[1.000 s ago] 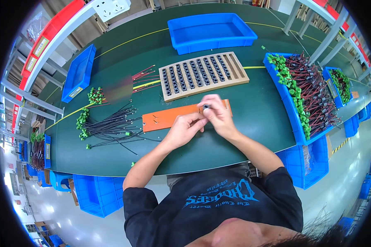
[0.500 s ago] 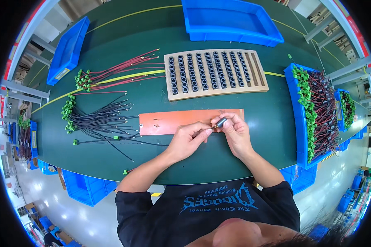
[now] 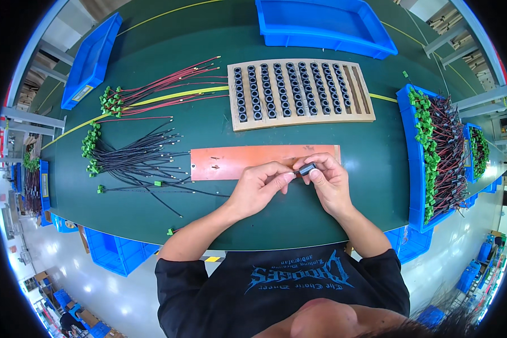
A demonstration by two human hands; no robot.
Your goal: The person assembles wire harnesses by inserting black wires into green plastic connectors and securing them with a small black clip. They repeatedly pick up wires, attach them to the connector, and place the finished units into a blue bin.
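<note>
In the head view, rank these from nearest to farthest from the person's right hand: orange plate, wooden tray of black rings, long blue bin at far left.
From the right hand:
1. Orange plate, directly under it.
2. Wooden tray, just beyond.
3. Long blue bin, far left corner.

The person wears a black short-sleeved T-shirt (image 3: 287,281) with a pale blue-grey printed design across the chest, in large ornate lettering with smaller lines above it. The sleeves end above the elbows, leaving both forearms bare. The left hand (image 3: 259,188) and the right hand (image 3: 329,183) are bare: no gloves, rings, watch or wristbands are visible. Dark hair shows at the near edge.
</note>
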